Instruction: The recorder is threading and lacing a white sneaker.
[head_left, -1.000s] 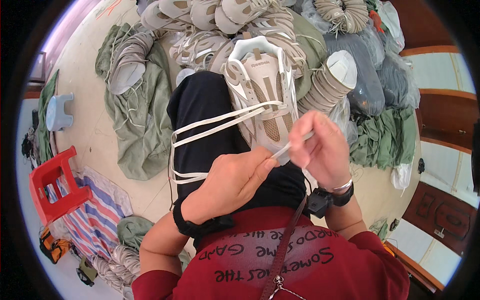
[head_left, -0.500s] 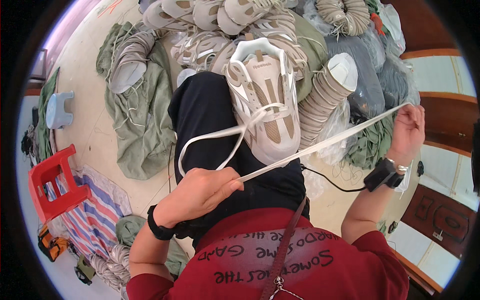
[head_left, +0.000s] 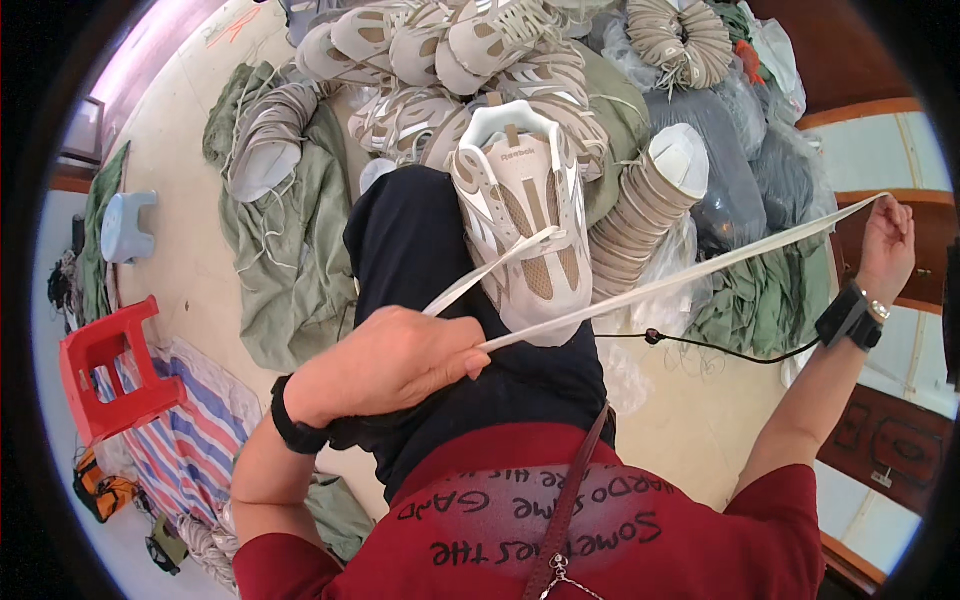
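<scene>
A beige and white sneaker upper (head_left: pixel 560 285) rests on my dark-trousered lap, toe toward me. A flat off-white shoelace (head_left: pixel 760 244) passes through its lowest eyelets. One stretch of it runs from the shoe to my left hand (head_left: pixel 395 360), whose fingers are closed around the lace in front of my belly. From there another length is pulled taut across the toe, up to the right. My right hand (head_left: pixel 887 240) pinches its far end, held out wide at the right side.
Several sneaker uppers (head_left: pixel 420 45) are piled ahead, with a nested stack (head_left: pixel 640 215) to their right. Another stack (head_left: pixel 270 150) lies on green cloth at left. A red stool (head_left: pixel 120 405) stands near striped sheeting. A black cord (head_left: pixel 700 346) runs from my right wristband.
My right hand has moved outward to the right, drawing a longer length of lace taut. The loop at the shoe has tightened. My left hand has shifted slightly left.
</scene>
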